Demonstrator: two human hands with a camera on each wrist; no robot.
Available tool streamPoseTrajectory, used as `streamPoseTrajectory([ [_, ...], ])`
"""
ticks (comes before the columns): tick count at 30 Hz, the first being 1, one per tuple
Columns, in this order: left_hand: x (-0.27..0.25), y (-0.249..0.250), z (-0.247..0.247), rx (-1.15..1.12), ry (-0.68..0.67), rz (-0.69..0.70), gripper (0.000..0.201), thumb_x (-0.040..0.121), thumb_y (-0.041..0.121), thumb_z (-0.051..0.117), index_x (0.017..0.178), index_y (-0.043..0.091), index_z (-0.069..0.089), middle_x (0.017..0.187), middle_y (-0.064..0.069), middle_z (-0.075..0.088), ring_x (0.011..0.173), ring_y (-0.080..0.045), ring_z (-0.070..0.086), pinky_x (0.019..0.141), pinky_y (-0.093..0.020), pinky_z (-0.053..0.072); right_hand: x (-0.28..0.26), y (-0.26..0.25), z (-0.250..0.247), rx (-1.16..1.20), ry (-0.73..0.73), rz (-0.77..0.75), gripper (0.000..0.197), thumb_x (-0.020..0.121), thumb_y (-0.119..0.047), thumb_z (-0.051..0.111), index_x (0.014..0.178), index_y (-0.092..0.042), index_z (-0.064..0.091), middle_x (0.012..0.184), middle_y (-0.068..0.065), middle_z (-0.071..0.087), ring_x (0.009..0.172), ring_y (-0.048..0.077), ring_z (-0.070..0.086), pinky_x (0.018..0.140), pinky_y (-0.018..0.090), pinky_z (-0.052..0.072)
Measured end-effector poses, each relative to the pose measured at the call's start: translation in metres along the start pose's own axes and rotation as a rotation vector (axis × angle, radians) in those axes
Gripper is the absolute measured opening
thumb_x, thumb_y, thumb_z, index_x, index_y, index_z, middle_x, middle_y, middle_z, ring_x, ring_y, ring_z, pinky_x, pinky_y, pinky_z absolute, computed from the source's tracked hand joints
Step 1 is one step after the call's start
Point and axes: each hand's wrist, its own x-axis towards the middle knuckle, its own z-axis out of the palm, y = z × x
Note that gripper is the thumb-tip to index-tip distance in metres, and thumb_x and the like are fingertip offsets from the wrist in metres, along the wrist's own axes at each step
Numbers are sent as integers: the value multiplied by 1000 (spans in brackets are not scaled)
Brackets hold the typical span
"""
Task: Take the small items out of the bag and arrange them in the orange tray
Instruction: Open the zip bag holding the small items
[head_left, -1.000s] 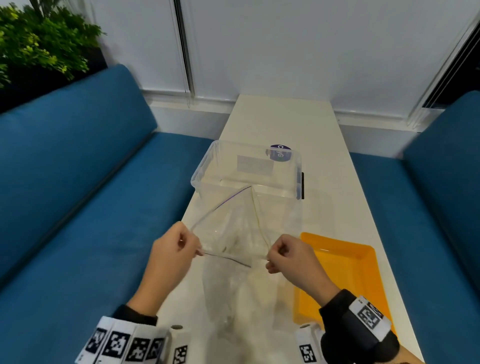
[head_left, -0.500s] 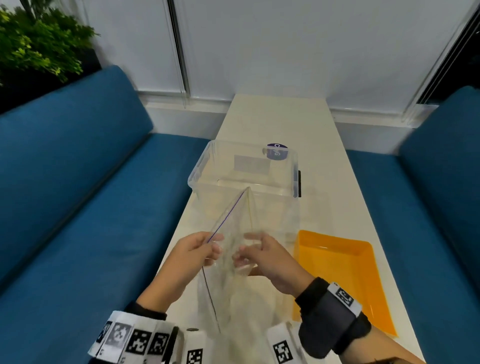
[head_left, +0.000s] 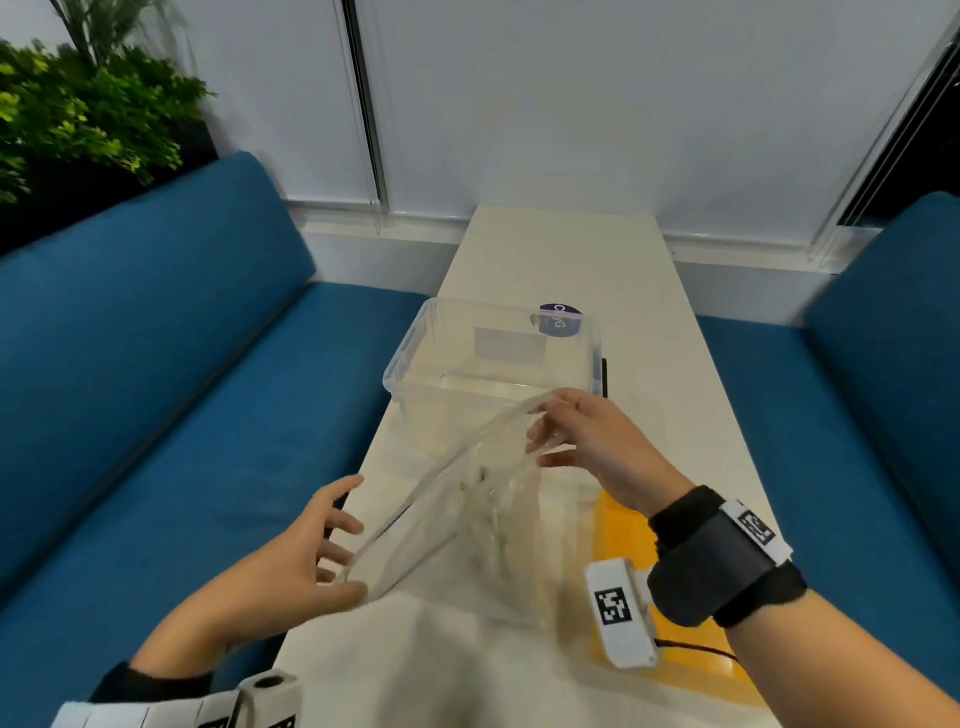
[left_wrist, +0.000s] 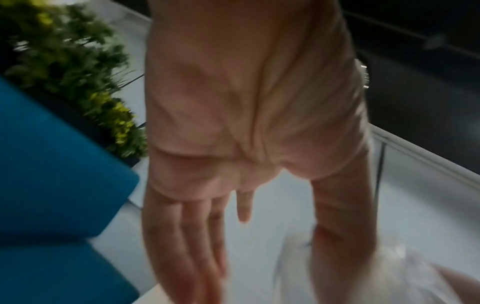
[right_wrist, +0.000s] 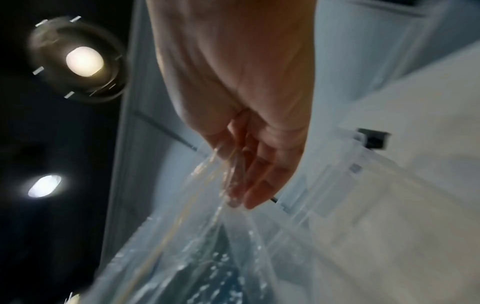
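A clear zip bag (head_left: 467, 525) hangs tilted over the white table (head_left: 571, 260). My right hand (head_left: 540, 434) pinches its far upper rim between thumb and fingers, just in front of a clear bin. The right wrist view shows those fingers (right_wrist: 259, 181) closed on the bag's plastic (right_wrist: 207, 257). My left hand (head_left: 353, 540) is spread at the bag's near lower edge, and its thumb touches or nearly touches the rim. In the left wrist view its fingers (left_wrist: 187, 236) are straight. Faint dark bits (head_left: 483, 474) show through the plastic. The orange tray (head_left: 618, 530) lies under my right forearm, mostly hidden.
An uncovered clear plastic bin (head_left: 405, 353) stands on the table just beyond the bag. Blue sofas (head_left: 182, 415) flank the narrow table on both sides. A green plant (head_left: 78, 114) sits at the back left. A white wall closes the far end.
Both hands pinched the bag's mouth a second ago. The left hand has since let go and opened, dropping to the near left, while the right hand has carried the rim up and away.
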Motion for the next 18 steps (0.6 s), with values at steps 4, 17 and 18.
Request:
streamPoseTrajectory([
  [4,5,29,6,162,159,159,107,73,37,75,136,58,-9,134,24,18,124,3,32,95,-15,30,3,-2,18,-383,-172,-110,20,98,-20,45,95,-11,63,76,-2,60,65,7,57,66,19,47],
  [17,51,52,31,52,512,62,20,93,12,37,90,6,55,86,-8,61,68,-16,48,56,-27,37,-60,16,17,-1058,-153,-180,91,74,-38,65,141,-42,4,120,-2,31,105,18,44,77,24,47],
  [18,50,50,25,15,527,44,19,92,11,37,90,6,55,87,-7,61,72,-17,49,58,-27,38,-66,18,10,-1123,-159,-163,90,74,-38,64,141,-41,4,118,-2,31,95,17,46,67,20,44],
])
